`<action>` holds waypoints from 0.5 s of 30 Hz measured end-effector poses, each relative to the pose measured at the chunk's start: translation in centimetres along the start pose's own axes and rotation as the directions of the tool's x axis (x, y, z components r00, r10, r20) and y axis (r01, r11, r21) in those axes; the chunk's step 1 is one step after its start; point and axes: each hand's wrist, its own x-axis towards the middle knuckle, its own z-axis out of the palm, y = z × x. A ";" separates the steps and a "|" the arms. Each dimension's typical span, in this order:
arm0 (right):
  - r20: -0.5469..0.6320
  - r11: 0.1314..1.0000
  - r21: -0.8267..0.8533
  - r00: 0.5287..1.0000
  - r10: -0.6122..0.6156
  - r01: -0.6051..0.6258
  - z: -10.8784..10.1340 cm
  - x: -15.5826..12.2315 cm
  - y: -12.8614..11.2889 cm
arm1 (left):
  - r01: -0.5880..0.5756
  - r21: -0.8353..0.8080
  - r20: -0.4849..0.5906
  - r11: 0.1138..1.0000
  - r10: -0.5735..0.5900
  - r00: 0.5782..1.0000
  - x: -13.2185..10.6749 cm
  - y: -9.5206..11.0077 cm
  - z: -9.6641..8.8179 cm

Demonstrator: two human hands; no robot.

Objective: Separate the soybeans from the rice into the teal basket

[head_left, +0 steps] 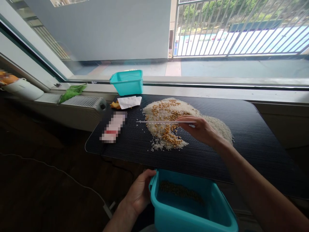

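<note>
A heap of white rice mixed with yellow beans [173, 124] lies on a black ribbed table [241, 135]. My right hand [200, 129] reaches over the heap and is closed on a thin white stick [164, 122] that lies level across the grains. My left hand [140, 191] grips the left rim of a teal tub [193, 206] held below the table's front edge. The tub holds a thin layer of beans [181, 190].
A second teal tub [127, 82] stands at the table's far left edge, with a white paper [129, 101] and a small packet [113, 127] beside it. A radiator [77, 103] with a green cloth [71, 91] sits at left. Window and railing lie behind.
</note>
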 end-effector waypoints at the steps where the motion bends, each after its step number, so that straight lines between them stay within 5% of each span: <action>1: 0.011 1.000 0.000 1.000 0.001 -0.001 0.2 0.4 0.2 | -0.001 -0.004 0.000 1.000 0.001 1.000 0.0 0.0 0.0; 15: 0.118 0.997 0.063 0.992 -0.044 0.037 0.3 0.6 1.4 | 0.001 -0.026 0.006 1.000 -0.001 1.000 0.1 0.1 -0.2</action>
